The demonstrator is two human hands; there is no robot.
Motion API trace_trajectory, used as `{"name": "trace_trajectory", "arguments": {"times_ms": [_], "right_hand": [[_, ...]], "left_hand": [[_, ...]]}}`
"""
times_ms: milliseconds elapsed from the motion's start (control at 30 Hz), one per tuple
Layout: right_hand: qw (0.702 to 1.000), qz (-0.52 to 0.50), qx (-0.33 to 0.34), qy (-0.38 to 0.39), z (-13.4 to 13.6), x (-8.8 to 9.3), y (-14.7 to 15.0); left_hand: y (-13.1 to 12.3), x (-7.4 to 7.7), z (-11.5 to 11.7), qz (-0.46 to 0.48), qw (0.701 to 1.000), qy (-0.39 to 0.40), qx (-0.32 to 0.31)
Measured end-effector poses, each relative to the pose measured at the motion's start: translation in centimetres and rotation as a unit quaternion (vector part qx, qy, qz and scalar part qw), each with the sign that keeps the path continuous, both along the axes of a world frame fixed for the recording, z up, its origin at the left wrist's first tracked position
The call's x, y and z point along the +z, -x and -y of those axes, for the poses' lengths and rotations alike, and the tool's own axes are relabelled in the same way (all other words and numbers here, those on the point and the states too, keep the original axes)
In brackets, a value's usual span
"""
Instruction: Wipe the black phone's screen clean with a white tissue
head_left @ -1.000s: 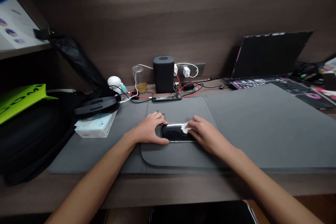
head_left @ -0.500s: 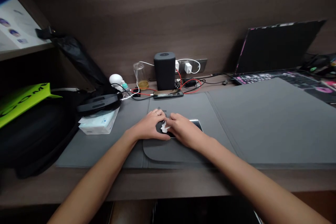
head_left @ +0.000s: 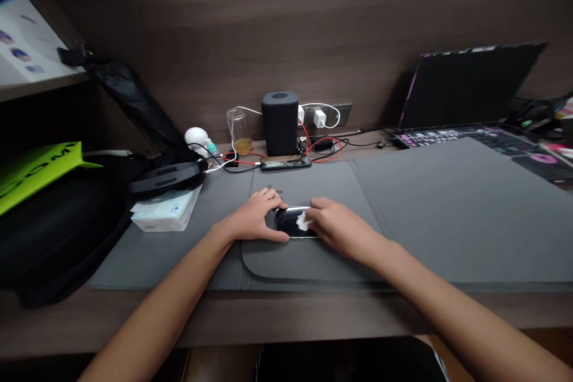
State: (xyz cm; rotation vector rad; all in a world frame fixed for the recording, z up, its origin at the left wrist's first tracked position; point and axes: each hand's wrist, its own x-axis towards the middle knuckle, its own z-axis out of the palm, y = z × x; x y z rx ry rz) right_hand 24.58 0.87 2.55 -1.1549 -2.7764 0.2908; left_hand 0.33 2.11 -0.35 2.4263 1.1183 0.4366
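Note:
A smartphone [head_left: 287,222] lies flat on the grey desk mat [head_left: 308,259], its dark glossy face up. My left hand [head_left: 253,215] grips the phone's left end, thumb along the near edge and fingers at the far edge; a ring is on one finger. A crumpled white tissue [head_left: 302,222] is pinched in my right hand [head_left: 335,225] and pressed against the glass near the phone's middle. That hand covers the phone's right end.
Behind the hands, a second phone [head_left: 285,162] lies among cables before a black speaker [head_left: 280,124]. A glass jar [head_left: 239,131] stands beside it. On the left sit a tissue pack [head_left: 168,215] and a black bag [head_left: 58,227]; an open laptop [head_left: 470,89] is at right.
My right hand has slid right along the phone with the tissue, uncovering more of the dark glass. My left hand stays at the phone's left end.

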Motion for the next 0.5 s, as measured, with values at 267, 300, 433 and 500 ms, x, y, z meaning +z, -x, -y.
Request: {"name": "trace_trajectory", "arguments": {"times_ms": [267,300,433,500], "right_hand": [[1.0,-0.015,0.017,0.001,0.0,0.0,2.3],[1.0,-0.009,-0.002,0.007,0.0,0.2,1.2],[1.0,0.004,-0.024,0.008,0.2,0.6,-3.7],[1.0,0.006,-0.018,-0.003,0.5,0.5,-5.1]], "left_hand": [[-0.2,0.2,0.2,-0.02,1.0,-0.009,0.001],[-0.2,0.2,0.2,-0.015,1.0,-0.007,-0.002],[-0.2,0.2,0.2,-0.003,1.0,0.0,0.002],[-0.1,0.2,0.2,-0.004,1.0,0.001,0.006]]}}
